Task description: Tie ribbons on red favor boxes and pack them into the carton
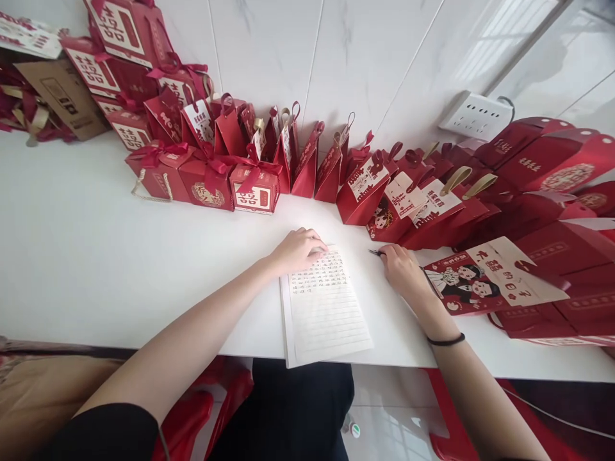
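A lined notebook [329,323] lies on the white table, its lower edge reaching past the table's front edge. Rows of small handwritten marks fill the upper part of the page; the lower lines are blank. My left hand [298,250] rests on the notebook's upper left corner, fingers loosely bent and not gripping. To the right of the page, my right hand [401,269] is closed around a dark pen [375,252], whose tip points left, off the paper. Most of the pen is hidden by the fingers.
Red gift boxes [206,186] with ribbons line the wall. More red boxes [548,275] crowd the right side, near my right wrist. A white power strip [478,116] is against the wall. A cardboard box [65,96] stands at far left. Red stools [192,416] are below.
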{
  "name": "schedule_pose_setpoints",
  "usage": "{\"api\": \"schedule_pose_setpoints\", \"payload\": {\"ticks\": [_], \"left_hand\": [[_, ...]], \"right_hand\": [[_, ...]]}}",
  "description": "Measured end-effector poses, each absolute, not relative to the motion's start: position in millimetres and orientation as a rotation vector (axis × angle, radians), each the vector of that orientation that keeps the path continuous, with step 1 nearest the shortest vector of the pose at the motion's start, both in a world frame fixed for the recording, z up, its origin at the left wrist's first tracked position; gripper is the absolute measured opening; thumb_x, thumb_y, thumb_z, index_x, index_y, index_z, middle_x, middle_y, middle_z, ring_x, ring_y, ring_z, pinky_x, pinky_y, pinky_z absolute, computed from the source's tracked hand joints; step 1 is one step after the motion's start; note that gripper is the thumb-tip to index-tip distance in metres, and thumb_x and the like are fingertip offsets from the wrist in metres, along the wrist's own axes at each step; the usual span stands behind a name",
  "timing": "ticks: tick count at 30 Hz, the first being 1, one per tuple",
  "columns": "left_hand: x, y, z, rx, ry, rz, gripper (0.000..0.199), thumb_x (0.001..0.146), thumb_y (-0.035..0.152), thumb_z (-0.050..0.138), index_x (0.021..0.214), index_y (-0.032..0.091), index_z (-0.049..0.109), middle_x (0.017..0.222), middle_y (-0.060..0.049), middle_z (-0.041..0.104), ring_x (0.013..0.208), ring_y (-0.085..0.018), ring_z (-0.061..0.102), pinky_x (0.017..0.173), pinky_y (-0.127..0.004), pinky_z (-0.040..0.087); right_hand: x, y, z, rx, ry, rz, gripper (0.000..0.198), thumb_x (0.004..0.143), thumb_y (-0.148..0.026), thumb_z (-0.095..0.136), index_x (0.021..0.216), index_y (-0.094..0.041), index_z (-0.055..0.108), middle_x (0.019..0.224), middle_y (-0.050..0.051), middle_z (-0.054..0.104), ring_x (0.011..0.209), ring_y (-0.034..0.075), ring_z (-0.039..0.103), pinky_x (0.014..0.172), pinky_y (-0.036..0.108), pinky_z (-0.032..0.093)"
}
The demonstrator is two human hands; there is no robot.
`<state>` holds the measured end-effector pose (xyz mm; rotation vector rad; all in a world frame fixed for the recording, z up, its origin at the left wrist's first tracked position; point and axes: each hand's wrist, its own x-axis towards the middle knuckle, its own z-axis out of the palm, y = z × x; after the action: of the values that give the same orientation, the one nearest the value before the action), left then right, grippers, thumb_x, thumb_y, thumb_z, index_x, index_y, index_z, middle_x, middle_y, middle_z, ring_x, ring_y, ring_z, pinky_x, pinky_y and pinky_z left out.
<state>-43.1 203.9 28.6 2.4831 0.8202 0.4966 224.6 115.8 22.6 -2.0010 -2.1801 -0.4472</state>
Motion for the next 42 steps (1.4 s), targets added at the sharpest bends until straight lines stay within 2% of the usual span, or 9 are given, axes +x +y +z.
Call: {"api": "schedule_pose_setpoints", "payload": {"ticks": [5, 8, 12, 15, 18, 21, 26, 30, 42], "left_hand": [[-42, 202, 30, 2.502, 0.914, 0.49, 0.022, 0.087, 0.025, 0.05, 0.101, 0.021, 0.066, 0.105, -0.004, 0.06, 0.099, -0.021, 0.05, 0.089, -0.038, 0.036], [-41, 204, 28, 2.53, 1.004, 0.518, 0.023, 0.087, 0.024, 0.048, 0.102, 0.021, 0.066, 0.105, -0.004, 0.06, 0.099, -0.022, 0.05, 0.087, -0.038, 0.035], [-41, 208, 25, 2.525, 1.068, 0.54, 0.025, 0.088, 0.023, 0.044, 0.101, 0.023, 0.065, 0.106, -0.003, 0.059, 0.097, -0.022, 0.049, 0.085, -0.039, 0.035], [-41, 208, 24, 2.532, 1.07, 0.571, 0.024, 0.088, 0.024, 0.044, 0.1, 0.022, 0.065, 0.105, -0.004, 0.059, 0.095, -0.022, 0.049, 0.083, -0.038, 0.035], [-40, 208, 22, 2.562, 1.042, 0.593, 0.024, 0.087, 0.023, 0.046, 0.101, 0.02, 0.064, 0.104, -0.005, 0.059, 0.095, -0.022, 0.049, 0.082, -0.038, 0.035], [-39, 209, 22, 2.587, 1.036, 0.6, 0.024, 0.087, 0.022, 0.047, 0.104, 0.018, 0.063, 0.103, -0.006, 0.058, 0.094, -0.022, 0.05, 0.081, -0.038, 0.036], [-38, 210, 20, 2.578, 1.026, 0.629, 0.023, 0.086, 0.021, 0.047, 0.102, 0.018, 0.062, 0.101, -0.007, 0.056, 0.094, -0.023, 0.049, 0.081, -0.04, 0.036], [-38, 211, 19, 2.576, 0.998, 0.654, 0.021, 0.085, 0.022, 0.047, 0.102, 0.019, 0.061, 0.1, -0.005, 0.055, 0.093, -0.023, 0.049, 0.083, -0.041, 0.036], [-37, 210, 20, 2.549, 1.012, 0.633, 0.017, 0.087, 0.022, 0.048, 0.098, 0.02, 0.06, 0.097, -0.003, 0.053, 0.097, -0.023, 0.05, 0.087, -0.044, 0.036]], "right_hand": [[199, 105, 52, -1.765, -1.816, -0.173, 0.015, 0.09, -0.027, 0.042, 0.101, -0.017, 0.044, 0.079, 0.007, 0.059, 0.064, 0.022, 0.06, 0.057, 0.034, 0.047], [160, 99, 76, -1.348, -1.507, 0.362, 0.019, 0.091, -0.033, 0.044, 0.106, -0.022, 0.042, 0.075, -0.001, 0.057, 0.047, 0.014, 0.056, 0.048, 0.029, 0.049], [117, 106, 75, -1.034, -1.219, 1.249, 0.019, 0.079, -0.034, 0.057, 0.091, -0.019, 0.057, 0.07, 0.001, 0.063, 0.059, 0.017, 0.062, 0.06, 0.032, 0.055], [107, 114, 52, -0.996, -0.954, 1.476, 0.024, 0.069, -0.03, 0.071, 0.087, -0.018, 0.06, 0.071, 0.0, 0.066, 0.055, 0.014, 0.061, 0.057, 0.027, 0.053], [105, 118, 34, -1.052, -0.873, 1.452, 0.025, 0.076, -0.037, 0.07, 0.088, -0.016, 0.06, 0.056, -0.003, 0.059, 0.04, 0.009, 0.049, 0.044, 0.021, 0.044], [103, 118, 30, -1.116, -0.884, 1.283, 0.026, 0.08, -0.04, 0.067, 0.09, -0.016, 0.059, 0.05, -0.007, 0.045, 0.04, 0.006, 0.039, 0.041, 0.018, 0.036], [100, 113, 35, -1.393, -1.232, 0.964, 0.027, 0.084, -0.036, 0.063, 0.071, -0.018, 0.048, 0.056, -0.005, 0.048, 0.048, 0.008, 0.041, 0.043, 0.018, 0.033], [99, 110, 37, -1.516, -1.534, 0.742, 0.033, 0.082, -0.025, 0.06, 0.057, -0.018, 0.039, 0.051, -0.006, 0.039, 0.047, 0.006, 0.034, 0.044, 0.018, 0.03], [96, 111, 38, -1.609, -1.726, 0.548, 0.029, 0.077, -0.016, 0.054, 0.052, -0.017, 0.039, 0.048, -0.006, 0.039, 0.045, 0.006, 0.033, 0.042, 0.018, 0.028]]}}
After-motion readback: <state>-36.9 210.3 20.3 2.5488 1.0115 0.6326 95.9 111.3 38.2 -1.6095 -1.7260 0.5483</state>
